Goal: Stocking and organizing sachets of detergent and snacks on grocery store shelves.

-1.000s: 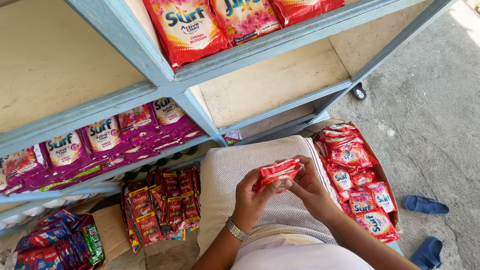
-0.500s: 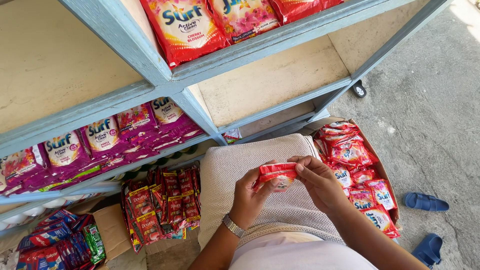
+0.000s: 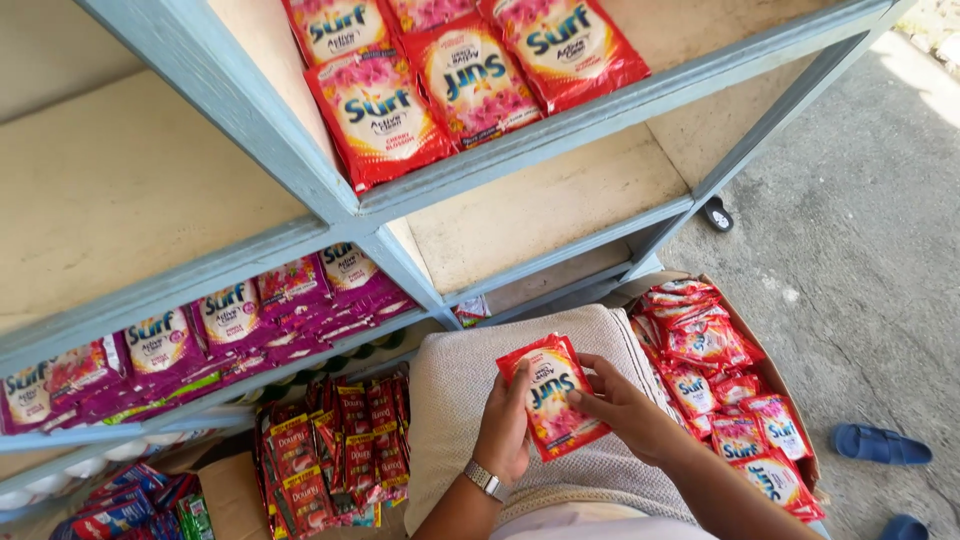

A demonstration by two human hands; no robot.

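Red detergent sachet (image 3: 551,397) pinched between left hand (image 3: 505,428) and right hand (image 3: 622,405), above grey-clothed lap, cardboard box (image 3: 775,377) of matching sachets just right of it

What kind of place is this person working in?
Most likely a small shop or stockroom. Blue shelves hold rows of red sachets and purple sachets, and a cardboard box of more sits on the floor. Both hands hold one red sachet.
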